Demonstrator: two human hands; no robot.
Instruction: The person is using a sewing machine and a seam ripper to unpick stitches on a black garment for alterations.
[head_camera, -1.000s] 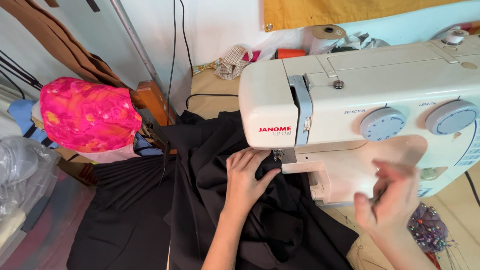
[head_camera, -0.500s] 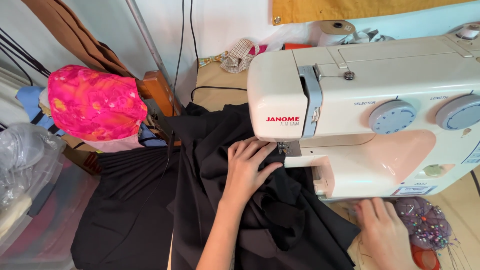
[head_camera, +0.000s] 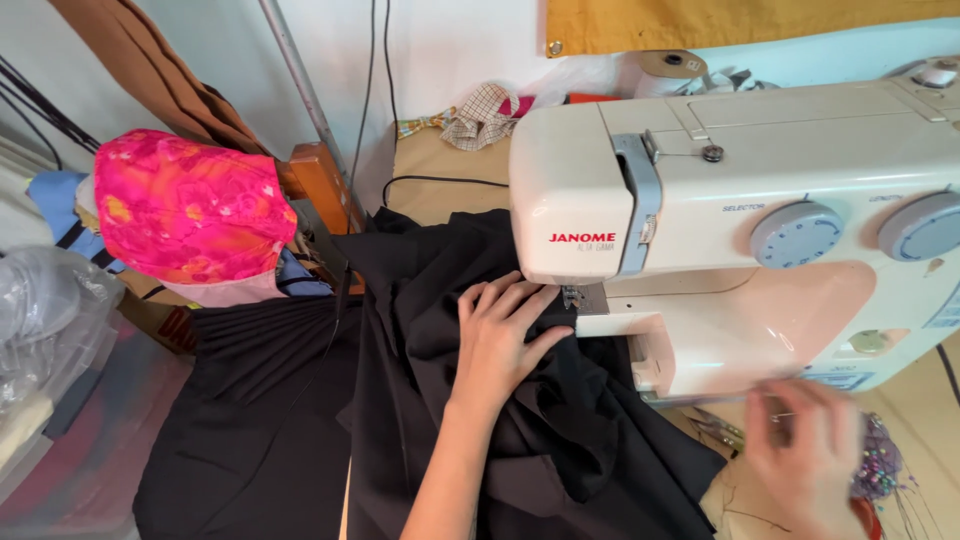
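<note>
left hand flat, fingers spread on black fabric by the white sewing machine, right hand blurred near pincushion, grip unclear, fabric spilling off table's left edge

Fabric left of sewing machine
</note>
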